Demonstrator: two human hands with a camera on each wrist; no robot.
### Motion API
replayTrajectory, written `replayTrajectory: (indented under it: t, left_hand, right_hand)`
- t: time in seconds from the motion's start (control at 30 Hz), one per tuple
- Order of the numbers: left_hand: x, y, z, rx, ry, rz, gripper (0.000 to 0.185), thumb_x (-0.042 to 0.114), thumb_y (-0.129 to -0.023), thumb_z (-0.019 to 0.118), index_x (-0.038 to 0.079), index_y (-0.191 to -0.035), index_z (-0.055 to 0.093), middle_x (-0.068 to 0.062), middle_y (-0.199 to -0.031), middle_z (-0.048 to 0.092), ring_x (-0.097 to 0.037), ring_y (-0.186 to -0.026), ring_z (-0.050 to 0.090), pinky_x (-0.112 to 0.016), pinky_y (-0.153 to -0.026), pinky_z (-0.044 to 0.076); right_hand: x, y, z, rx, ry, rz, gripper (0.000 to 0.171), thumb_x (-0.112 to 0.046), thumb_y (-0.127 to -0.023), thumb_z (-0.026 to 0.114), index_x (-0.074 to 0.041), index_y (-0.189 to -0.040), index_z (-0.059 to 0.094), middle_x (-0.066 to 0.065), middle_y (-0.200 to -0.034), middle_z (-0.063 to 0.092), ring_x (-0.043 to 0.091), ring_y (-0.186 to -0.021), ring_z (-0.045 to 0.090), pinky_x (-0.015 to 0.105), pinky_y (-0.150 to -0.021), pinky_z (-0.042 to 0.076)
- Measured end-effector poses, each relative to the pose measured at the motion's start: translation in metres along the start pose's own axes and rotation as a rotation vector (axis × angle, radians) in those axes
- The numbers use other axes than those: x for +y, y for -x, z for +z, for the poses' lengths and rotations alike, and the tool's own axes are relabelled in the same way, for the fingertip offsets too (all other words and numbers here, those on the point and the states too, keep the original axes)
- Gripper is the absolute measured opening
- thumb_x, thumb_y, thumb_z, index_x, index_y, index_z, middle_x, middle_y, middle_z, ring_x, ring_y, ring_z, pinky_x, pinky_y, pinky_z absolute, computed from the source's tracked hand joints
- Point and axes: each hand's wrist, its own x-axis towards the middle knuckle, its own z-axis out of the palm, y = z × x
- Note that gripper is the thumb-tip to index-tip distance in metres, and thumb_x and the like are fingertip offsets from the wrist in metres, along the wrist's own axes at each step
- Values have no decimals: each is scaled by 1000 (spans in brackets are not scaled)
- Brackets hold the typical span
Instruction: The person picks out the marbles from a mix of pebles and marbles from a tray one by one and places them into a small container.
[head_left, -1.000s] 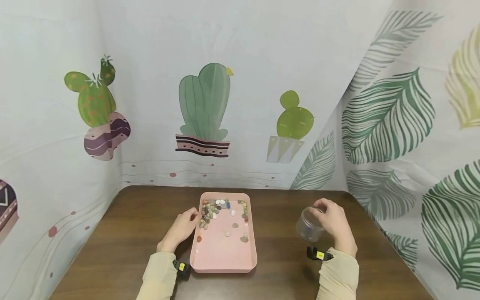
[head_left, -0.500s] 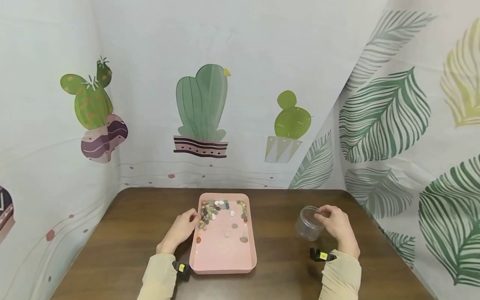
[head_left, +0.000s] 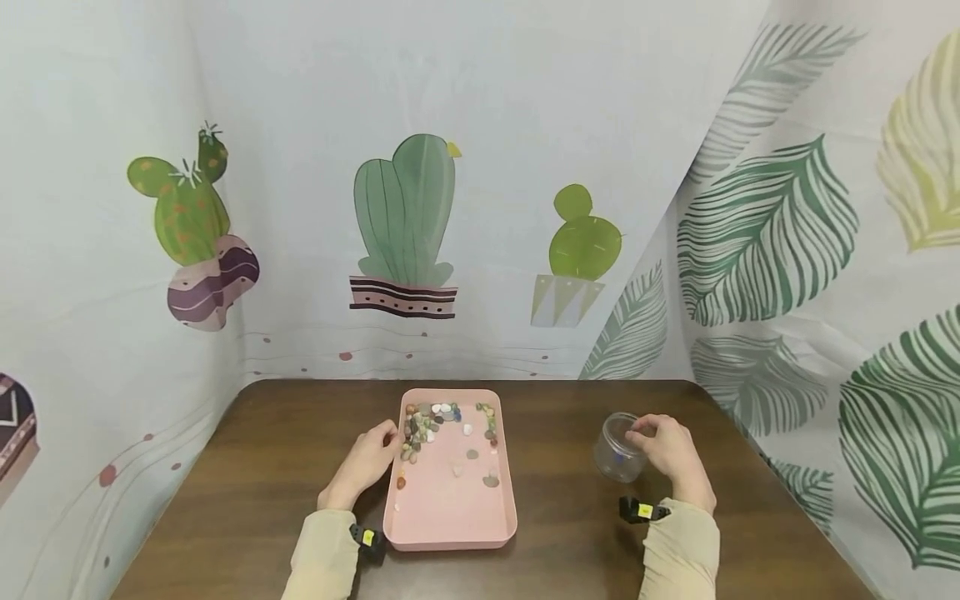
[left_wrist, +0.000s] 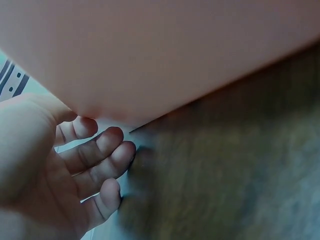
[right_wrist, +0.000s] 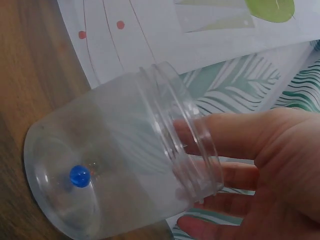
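Pebbles (head_left: 429, 422) lying heaped in the upper end of the pink tray (head_left: 450, 525) at lower centre. Right hand (head_left: 671, 454) gripping the clear jar (head_left: 618, 448) by its rim, tilted, lower than a second ago, blue bead (right_wrist: 79, 176) inside. Left hand (head_left: 363, 462) resting, fingers loosely curled, against the tray's left wall on the brown surface (head_left: 247, 492), holding nothing. No legible writing anywhere.

Brown wooden table (head_left: 247, 492). Behind it, white cloth backdrop (head_left: 525, 108) printed with potted cacti (head_left: 405, 225); to the right, curtain (head_left: 847, 250) with green leaves.
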Motion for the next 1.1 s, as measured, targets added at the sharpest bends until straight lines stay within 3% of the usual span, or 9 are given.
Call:
replayTrajectory:
  t: [0.4, 0.6, 0.77, 0.87, 1.1]
  left_hand:
    - [-2, 1, 3, 1, -1, -13, 16, 17, -99, 56, 14, -83, 53, 0, -65, 46, -16, -59, 45, -31, -53, 33]
    - [0, 1, 3, 1, -8, -16, 16, 17, -98, 56, 14, -83, 52, 1, -64, 46, -15, -60, 45, -31, -53, 33]
    - [2, 1, 1, -6, 1, -15, 16, 17, -99, 56, 14, -83, 52, 0, -65, 46, -16, -59, 45, -31, -53, 33]
    - [0, 0, 2, -10, -4, -21, 16, 17, -99, 56, 15, -83, 53, 1, -64, 46, -16, -59, 45, -31, -53, 33]
    - [-1, -1, 2, -9, -9, -27, 15, 16, -98, 56, 14, -84, 52, 0, -65, 45, -16, -60, 45, -31, -53, 33]
  right_hand:
    - [-1, -1, -2, 16, 6, -27, 25, -21, -87, 71, -1, -102, 68, 27, -111, 59, 44, -102, 55, 56, -84, 42]
    - [-10, 2, -10, 84, 0, -65, 28, -18, -88, 70, 2, -108, 65, 27, -113, 59, 45, -104, 55, 57, -87, 40]
    - [-30, 2, -15, 174, -9, -129, 28, -14, -89, 68, 3, -111, 64, 30, -119, 57, 52, -113, 47, 61, -95, 31]
    - [-46, 0, -14, 196, -10, -175, 26, -12, -88, 69, 2, -110, 65, 28, -117, 59, 52, -111, 48, 61, -95, 32]
    - [-87, -14, 11, 140, 12, -308, 25, -11, -86, 71, -1, -109, 67, 21, -113, 64, 44, -108, 55, 57, -92, 39]
